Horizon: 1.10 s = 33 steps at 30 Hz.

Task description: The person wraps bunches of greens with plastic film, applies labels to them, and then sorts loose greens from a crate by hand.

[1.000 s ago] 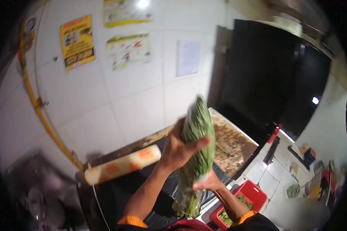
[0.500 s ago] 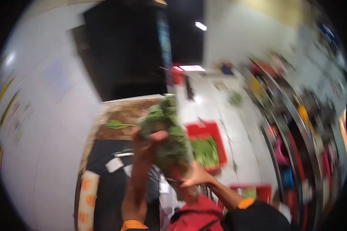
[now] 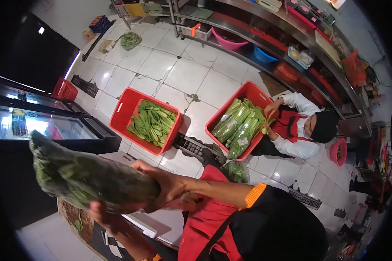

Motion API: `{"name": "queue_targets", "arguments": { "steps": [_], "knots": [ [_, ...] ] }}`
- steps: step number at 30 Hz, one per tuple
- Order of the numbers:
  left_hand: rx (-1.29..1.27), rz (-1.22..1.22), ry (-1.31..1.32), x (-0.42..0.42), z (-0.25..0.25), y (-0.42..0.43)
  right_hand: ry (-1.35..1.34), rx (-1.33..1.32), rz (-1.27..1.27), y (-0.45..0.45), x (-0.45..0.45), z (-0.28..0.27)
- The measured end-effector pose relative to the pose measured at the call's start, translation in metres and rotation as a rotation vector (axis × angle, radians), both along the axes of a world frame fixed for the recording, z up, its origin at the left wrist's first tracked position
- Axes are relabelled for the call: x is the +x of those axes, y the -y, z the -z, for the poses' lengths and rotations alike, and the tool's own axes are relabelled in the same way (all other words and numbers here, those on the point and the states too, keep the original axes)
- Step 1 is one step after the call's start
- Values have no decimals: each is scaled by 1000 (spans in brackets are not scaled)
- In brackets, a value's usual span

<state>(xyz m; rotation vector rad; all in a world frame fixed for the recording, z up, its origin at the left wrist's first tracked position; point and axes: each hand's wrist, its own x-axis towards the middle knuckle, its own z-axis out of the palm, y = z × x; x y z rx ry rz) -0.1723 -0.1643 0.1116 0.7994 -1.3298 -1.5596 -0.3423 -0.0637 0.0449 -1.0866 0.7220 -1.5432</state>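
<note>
A long clear plastic bag of leafy greens [image 3: 91, 176] is tilted in front of me, its far end up at the left. My right hand [image 3: 166, 186] is wrapped round the near end of the bag. Below the bag, my left hand [image 3: 111, 219] grips its underside, fingers partly hidden behind it. Under my left forearm stands a table with a brown top [image 3: 69, 213], on which a single green leaf [image 3: 79, 224] lies.
One red crate [image 3: 116, 116] holds loose greens; another red crate [image 3: 248, 87] holds bagged greens. Beside it, a co-worker [image 3: 300, 130] handles leaves. A glass-topped freezer [image 3: 69, 126] stands left. Steel shelving [image 3: 265, 32] runs along the back. A floor grate [image 3: 191, 145] lies between the crates.
My view has swung right and sharpened, bringing both crates and the co-worker into sight. The bag has gone from nearly upright to leaning left, still held in both my hands.
</note>
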Motion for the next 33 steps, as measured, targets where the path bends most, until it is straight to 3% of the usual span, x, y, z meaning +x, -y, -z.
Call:
{"name": "queue_targets", "arguments": {
  "steps": [2, 4, 5, 6, 8, 9, 11, 12, 14, 16, 17, 18, 19, 20, 22, 23, 24, 27, 29, 30, 32, 33],
  "knots": [
    [-35, -151, 17, -44, -31, 12, -279, -85, 360, -6, -20, -4],
    [119, -388, 64, -60, -51, 26, -559, 13, 503, -2, -20, 1],
    [11, -288, 99, -55, -41, 42, -619, 103, 555, 6, -17, 7],
    [58, -353, 9, -71, -35, 43, -661, 176, 566, 17, -22, 14],
    [103, 322, -590, -49, 6, 77, -639, 67, 573, 32, -36, 13],
    [105, 378, -599, -58, 14, 82, -593, 127, 390, 39, -39, 13],
    [69, 215, -240, -77, 33, 73, -598, 243, 204, 46, -43, 17],
    [63, 217, -112, -83, 34, 70, -374, 120, 132, 53, -50, 22],
    [34, 282, 17, -83, 38, 82, -482, 44, 341, 56, -51, 44],
    [-47, 427, 112, -82, 46, 101, -584, 136, 538, 52, -59, 74],
    [-120, 543, 152, -85, 50, 109, -261, 281, 541, 43, -56, 118],
    [-220, 668, 183, -94, 57, 114, 294, 902, 314, 38, -75, 94],
    [-359, 816, 205, -105, 67, 113, 672, 1115, 234, 28, -79, 97],
    [-544, 941, 153, -128, 84, 104, 862, 981, 57, 20, -84, 105],
    [-985, 1351, 364, -156, 84, 74, 1298, 497, -302, 9, -74, 140],
    [-1216, 1497, 414, -157, 103, 55, 1301, 503, -290, 6, -69, 149],
    [-1522, 1357, 364, -157, 117, 43, 1167, 556, -161, 3, -65, 157],
    [-1352, 1474, 414, -164, 131, 53, 749, 678, 213, -8, -68, 185],
    [-824, 1419, 599, -159, 156, 75, 599, 900, 387, -14, -93, 181],
    [-784, 1300, 644, -152, 176, 82, 605, 905, 391, -20, -100, 195],
    [-649, 1177, 796, -130, 216, 91, 116, 925, 842, -36, -103, 249],
    [-591, 1134, 879, -113, 240, 93, 162, 905, 1018, -47, -106, 302]
  ]
}}
